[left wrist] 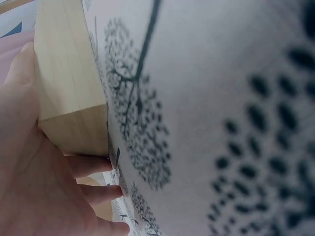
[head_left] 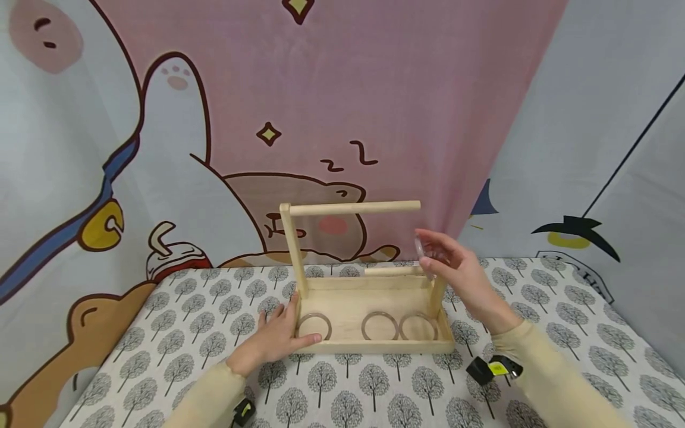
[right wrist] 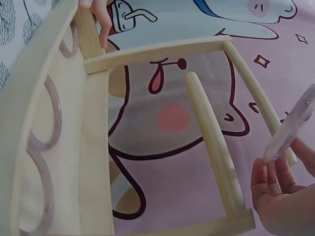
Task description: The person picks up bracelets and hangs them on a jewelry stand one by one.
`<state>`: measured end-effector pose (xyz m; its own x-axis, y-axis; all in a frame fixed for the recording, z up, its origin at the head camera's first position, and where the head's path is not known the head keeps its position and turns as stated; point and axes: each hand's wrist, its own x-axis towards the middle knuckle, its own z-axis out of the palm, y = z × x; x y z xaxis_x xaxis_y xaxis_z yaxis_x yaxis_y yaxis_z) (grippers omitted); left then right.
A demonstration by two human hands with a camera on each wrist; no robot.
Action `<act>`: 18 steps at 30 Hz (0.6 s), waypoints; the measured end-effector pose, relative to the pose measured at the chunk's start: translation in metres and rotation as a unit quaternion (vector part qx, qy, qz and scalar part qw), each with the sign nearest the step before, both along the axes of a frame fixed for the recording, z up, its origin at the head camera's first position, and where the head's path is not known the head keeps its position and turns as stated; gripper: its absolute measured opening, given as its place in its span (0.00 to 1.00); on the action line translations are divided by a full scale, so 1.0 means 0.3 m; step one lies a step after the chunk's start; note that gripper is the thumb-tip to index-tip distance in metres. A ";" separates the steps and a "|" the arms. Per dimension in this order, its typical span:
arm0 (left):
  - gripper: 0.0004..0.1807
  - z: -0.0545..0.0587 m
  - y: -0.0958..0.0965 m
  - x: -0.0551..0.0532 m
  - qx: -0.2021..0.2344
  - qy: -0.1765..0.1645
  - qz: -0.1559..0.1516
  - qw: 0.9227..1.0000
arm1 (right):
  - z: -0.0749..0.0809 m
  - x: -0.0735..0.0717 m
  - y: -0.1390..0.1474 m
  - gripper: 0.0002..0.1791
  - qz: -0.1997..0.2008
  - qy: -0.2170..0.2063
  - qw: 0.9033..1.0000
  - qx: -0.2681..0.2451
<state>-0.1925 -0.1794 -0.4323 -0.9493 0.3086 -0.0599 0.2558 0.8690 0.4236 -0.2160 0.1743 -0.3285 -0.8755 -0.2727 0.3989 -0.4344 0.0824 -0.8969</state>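
Note:
My right hand (head_left: 461,276) pinches a translucent pale-purple bangle (right wrist: 289,129) between thumb and fingers. It holds the bangle at the right side of a wooden bangle stand (head_left: 374,347), below the free end of the upper bar (head_left: 353,208). In the right wrist view the bangle overlaps that bar's end. Around the left end of the stand's tray, my left hand (head_left: 278,334) grips with its thumb over the front rim and fingers along the side. Inside the tray stand a left bangle (head_left: 314,315), a middle bangle (head_left: 380,313) and a right bangle (head_left: 419,314).
The left post (head_left: 294,252) carries the upper bar; the shorter right post (head_left: 437,297) carries a lower bar (head_left: 393,271) reaching left. A tree-print cloth (head_left: 348,407) covers the table. Behind hangs a cartoon curtain (head_left: 417,107).

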 end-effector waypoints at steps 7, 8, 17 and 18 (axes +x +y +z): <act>0.60 0.001 -0.001 0.001 0.006 0.001 -0.004 1.000 | 0.027 -0.032 0.021 0.28 -0.024 0.013 0.999 0.019; 0.60 0.001 -0.001 0.001 0.005 0.002 -0.004 1.000 | 0.030 -0.038 0.025 0.28 -0.025 0.015 0.999 0.022; 0.60 -0.001 -0.004 -0.002 0.004 0.003 -0.006 1.000 | 0.071 -0.082 0.054 0.30 -0.053 0.029 0.997 0.043; 0.60 -0.001 -0.003 -0.001 0.003 0.003 -0.005 1.000 | 0.076 -0.086 0.056 0.30 -0.057 0.030 0.997 0.044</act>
